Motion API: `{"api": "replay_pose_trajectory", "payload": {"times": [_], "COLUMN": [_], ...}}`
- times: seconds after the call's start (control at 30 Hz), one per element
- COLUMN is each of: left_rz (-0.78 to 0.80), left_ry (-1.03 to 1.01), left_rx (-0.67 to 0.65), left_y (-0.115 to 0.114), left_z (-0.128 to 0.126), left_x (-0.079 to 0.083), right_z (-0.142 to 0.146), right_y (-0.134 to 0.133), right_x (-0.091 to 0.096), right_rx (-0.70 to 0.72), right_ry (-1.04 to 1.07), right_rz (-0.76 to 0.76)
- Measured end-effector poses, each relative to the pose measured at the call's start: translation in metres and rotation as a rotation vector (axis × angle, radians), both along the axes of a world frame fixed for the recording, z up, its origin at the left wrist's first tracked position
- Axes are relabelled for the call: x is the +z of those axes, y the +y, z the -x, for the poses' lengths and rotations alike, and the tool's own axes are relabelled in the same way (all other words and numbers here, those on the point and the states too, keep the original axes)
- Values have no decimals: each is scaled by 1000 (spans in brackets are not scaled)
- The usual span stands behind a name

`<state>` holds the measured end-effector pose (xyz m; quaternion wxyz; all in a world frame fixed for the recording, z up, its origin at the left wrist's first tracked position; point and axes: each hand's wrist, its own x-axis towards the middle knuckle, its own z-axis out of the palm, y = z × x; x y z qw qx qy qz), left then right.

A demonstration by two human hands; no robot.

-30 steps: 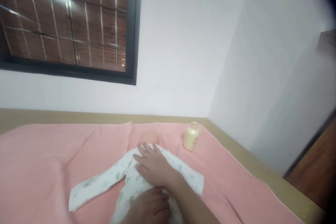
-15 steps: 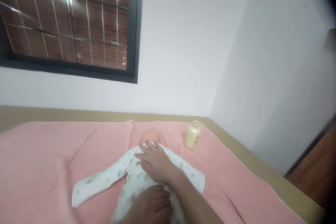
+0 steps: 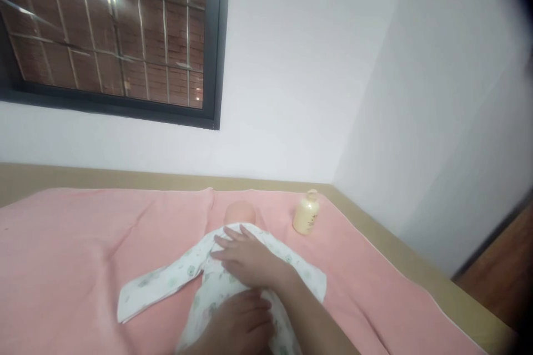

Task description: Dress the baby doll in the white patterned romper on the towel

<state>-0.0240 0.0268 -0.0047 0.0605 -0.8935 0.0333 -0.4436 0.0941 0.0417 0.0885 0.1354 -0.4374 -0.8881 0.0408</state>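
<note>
A baby doll in a white long-sleeved garment with a pale green print lies with its arms spread. Only the smooth, rounded top of its head shows beyond the collar. My right hand rests on the upper torso, its fingers spread and pointing left. Closer to me, my left hand lies over the lower torso with its fingers loosely extended to the right. Neither hand appears to grip anything. My hands and right forearm cover much of the torso, and the doll's legs are not visible.
Under the doll is a pink blanket, wrinkled on the left, over a tan surface. A cream bottle stands beyond the doll's arm on the right. Behind are a white wall and a dark-framed window with bars.
My right hand has slid slightly left and toward me on the doll's torso. My left hand stays nearly in place, and the camera view has shifted a little.
</note>
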Motion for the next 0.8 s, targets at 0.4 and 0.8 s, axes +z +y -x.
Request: {"api": "replay_pose_trajectory", "payload": {"times": [0.4, 0.8], "left_rz": [-28, 1], "left_ry": [-135, -7], "left_rx": [-23, -6], "left_y": [-1, -8], "left_z": [-2, 8], "left_x": [5, 20], "right_z": [-25, -28], "right_y": [-16, -12], "right_x": [19, 3], "right_rx": [20, -271], "right_ry": [-6, -34], "right_rz": [154, 247]}}
